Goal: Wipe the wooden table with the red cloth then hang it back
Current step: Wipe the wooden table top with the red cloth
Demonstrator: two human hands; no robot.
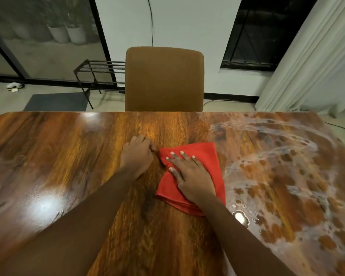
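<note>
A folded red cloth (205, 160) lies flat near the middle of the wooden table (68, 156). My right hand (189, 174) presses down on the cloth with straight, spread fingers. My left hand (136, 156) sits just left of the cloth with curled fingers and pinches its left corner. White soapy foam (277, 156) streaks the right part of the table top.
A brown leather chair (164, 78) stands at the table's far edge. Behind it on the left is a low metal rack (100, 70), with a grey mat (58, 101) on the floor. White curtains (311, 56) hang at the right.
</note>
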